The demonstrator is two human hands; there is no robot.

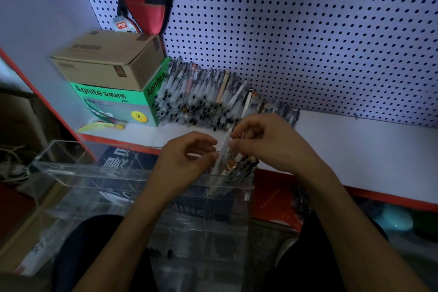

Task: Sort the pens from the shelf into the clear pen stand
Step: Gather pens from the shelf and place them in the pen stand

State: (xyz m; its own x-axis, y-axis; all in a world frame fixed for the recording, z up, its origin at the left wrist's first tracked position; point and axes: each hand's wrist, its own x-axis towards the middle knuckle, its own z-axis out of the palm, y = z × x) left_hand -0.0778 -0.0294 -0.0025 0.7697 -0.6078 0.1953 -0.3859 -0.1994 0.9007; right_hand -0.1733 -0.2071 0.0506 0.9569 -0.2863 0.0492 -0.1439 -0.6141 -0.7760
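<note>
Pinching a white pen (222, 149) from both sides, the left hand (189, 156) and right hand (270, 142) meet right above the clear pen stand (71, 173), fingers of each curled onto the barrel. That pen stands nearly upright in the stand's right-hand compartment, touching a small bunch of pens (241, 168) already leaning there. Back on the white shelf (355, 149), a long row of pens (208, 97) slants against the pegboard (308, 31), just beside a green Agnite box (113, 102) with a cardboard box (106, 59) stacked on top.
</note>
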